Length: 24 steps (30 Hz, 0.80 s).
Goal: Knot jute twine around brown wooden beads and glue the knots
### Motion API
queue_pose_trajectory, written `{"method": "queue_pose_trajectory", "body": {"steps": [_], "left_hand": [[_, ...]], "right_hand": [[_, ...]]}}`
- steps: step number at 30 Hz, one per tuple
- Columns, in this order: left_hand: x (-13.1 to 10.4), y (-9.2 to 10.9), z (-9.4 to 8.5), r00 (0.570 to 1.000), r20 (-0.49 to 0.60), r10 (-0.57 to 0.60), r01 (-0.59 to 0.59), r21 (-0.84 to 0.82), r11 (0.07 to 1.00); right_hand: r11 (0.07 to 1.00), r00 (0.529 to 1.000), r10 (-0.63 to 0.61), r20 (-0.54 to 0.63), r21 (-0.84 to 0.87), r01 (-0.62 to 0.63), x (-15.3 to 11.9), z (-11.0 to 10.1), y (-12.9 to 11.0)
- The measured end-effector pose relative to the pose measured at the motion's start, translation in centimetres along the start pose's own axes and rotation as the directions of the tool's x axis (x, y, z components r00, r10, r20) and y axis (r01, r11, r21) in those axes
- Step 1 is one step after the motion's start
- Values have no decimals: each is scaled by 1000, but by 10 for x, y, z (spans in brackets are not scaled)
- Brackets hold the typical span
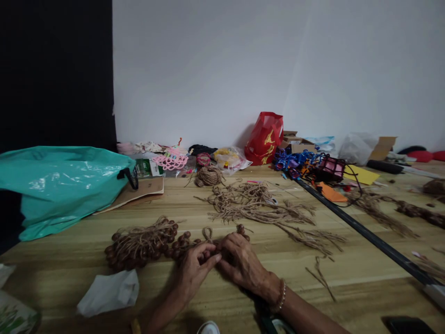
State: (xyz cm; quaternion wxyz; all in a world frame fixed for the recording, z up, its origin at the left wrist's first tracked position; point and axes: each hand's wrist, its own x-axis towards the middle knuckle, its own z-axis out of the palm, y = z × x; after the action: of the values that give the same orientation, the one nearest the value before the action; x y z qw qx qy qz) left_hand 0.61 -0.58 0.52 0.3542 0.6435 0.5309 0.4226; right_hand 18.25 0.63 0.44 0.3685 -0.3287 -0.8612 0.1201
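Toward the near edge of the worktop (264, 290), the left grip (194, 266) was nearly closed, thumb and fingers pinching brown beads of a strand (182, 241). Against it, the right grip (239, 260) curled over the same strand; how far it was closed, or what it held, could not be told. A twine loop (207, 233) stood just beyond the fingers. Left of them lay a beaded bundle (139, 250), with white tissue (109, 293) nearer the front edge. Farther back spread loose cords (250, 199); near the far edge stood a red bag (264, 139).
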Motion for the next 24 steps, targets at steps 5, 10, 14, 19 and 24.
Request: {"method": "queue_pose_trajectory", "body": {"steps": [5, 10, 14, 19, 24], "left_hand": [[0, -2, -1, 1000, 26, 16, -16, 12, 1000], [2, -4, 0, 998, 17, 52, -52, -3, 999], [3, -1, 0, 998, 36, 58, -57, -24, 998], [1, 0, 0, 1000, 17, 19, -19, -35, 999], [2, 2, -1, 1000, 21, 10, -9, -33, 999]], "right_hand": [[1000, 1000, -16, -11, 20, 16, 0, 0, -1], [998, 1000, 2, -28, 63, 0, 0, -2, -1], [998, 1000, 0, -27, 63, 2, -1, -1, 1], [999, 1000, -17, -8, 28, 17, -1, 1, -1], [1000, 1000, -17, -6, 16, 17, 1, -1, -3]]}}
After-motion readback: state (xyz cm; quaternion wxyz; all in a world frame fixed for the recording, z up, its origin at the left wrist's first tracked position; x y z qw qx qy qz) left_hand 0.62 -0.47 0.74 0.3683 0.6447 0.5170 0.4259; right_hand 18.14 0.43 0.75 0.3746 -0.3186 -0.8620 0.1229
